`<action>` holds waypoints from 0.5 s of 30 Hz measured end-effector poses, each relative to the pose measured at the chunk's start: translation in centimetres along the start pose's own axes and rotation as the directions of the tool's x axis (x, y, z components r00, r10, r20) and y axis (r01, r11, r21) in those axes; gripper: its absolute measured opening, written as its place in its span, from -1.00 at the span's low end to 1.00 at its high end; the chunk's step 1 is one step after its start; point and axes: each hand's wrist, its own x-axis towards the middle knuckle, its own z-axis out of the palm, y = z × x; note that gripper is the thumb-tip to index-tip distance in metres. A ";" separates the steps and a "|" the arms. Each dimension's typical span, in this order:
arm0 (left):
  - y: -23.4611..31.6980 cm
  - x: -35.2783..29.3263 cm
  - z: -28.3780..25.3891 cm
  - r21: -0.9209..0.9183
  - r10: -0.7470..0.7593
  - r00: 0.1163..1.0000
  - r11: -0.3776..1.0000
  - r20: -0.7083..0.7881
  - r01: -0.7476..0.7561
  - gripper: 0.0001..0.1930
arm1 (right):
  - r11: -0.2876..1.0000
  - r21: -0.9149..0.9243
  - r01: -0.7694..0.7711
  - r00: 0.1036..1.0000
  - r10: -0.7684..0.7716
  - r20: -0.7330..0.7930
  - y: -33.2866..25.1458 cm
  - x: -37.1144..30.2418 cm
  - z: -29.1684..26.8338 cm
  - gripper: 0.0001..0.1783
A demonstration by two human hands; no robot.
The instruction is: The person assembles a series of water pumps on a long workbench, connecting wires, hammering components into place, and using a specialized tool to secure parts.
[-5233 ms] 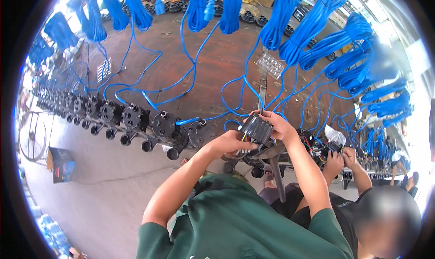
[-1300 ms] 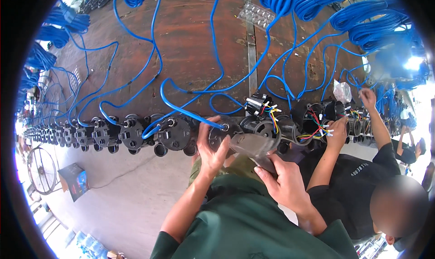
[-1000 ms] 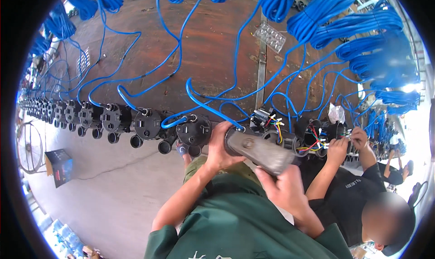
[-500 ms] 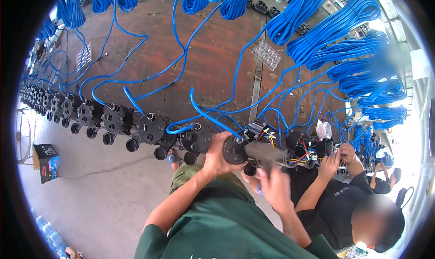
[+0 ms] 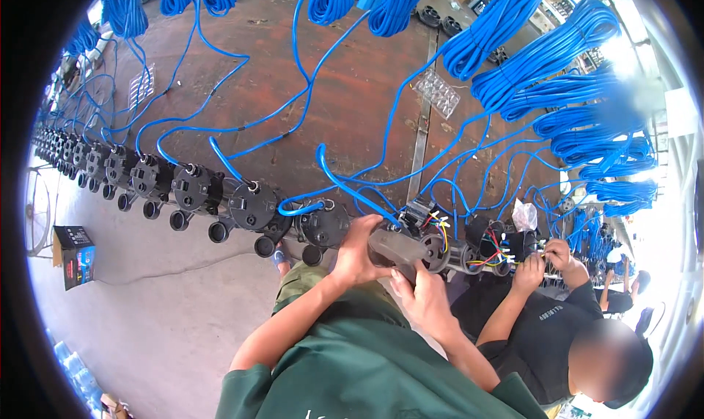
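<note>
A smooth, dark grey housing [image 5: 398, 249] tilts at the table's front edge, its rounded body facing up. Wrapped around its left side is my left hand [image 5: 357, 256], thumb and fingers closed on it. From the lower right, my right hand [image 5: 427, 298] grips its lower end with bent fingers; what lies under those fingers is hidden. A blue cable [image 5: 345, 184] runs down to a fitting just behind the housing. Left of my hands sits a black round pump-like unit [image 5: 325, 224] with a cable of its own.
More black units [image 5: 253, 205] line the table edge leftward. Blue cable coils [image 5: 543, 52] lie at the far side. Opened units with coloured wires [image 5: 496, 252] stand to the right, where a co-worker's hands [image 5: 539, 267] work. A carton [image 5: 75, 257] stands on the floor.
The grey housing has turned and shifted left, now covering where the black round end showed. My right hand has moved up and left and closed on it. The view has shifted slightly.
</note>
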 end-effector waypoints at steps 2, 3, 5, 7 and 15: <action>-0.1 0.4 -0.2 0.016 0.000 1.000 1.000 -0.009 0.000 0.11 | 0.989 0.123 -0.079 0.991 0.064 0.120 -0.2 1.0 -1.7 -0.58; 0.0 -0.2 -0.3 0.022 -0.003 1.000 1.000 0.011 0.003 0.10 | 0.953 0.241 -0.183 0.966 0.130 0.223 -0.8 0.8 -2.9 -0.58; 0.3 0.6 -0.5 0.018 0.000 1.000 1.000 -0.001 0.001 0.09 | 0.953 0.296 -0.067 0.991 0.028 0.132 -1.7 -0.1 -5.0 -0.65; 0.3 0.1 -0.4 0.016 -0.025 1.000 1.000 0.003 0.025 0.10 | 0.934 0.350 -0.067 0.997 0.052 0.052 -3.4 -1.4 -8.1 -0.70; 0.4 0.7 -0.4 0.043 0.018 0.999 0.999 0.042 -0.020 0.07 | 0.982 -0.108 -0.153 0.980 0.136 -0.145 3.5 -1.6 -1.2 -0.60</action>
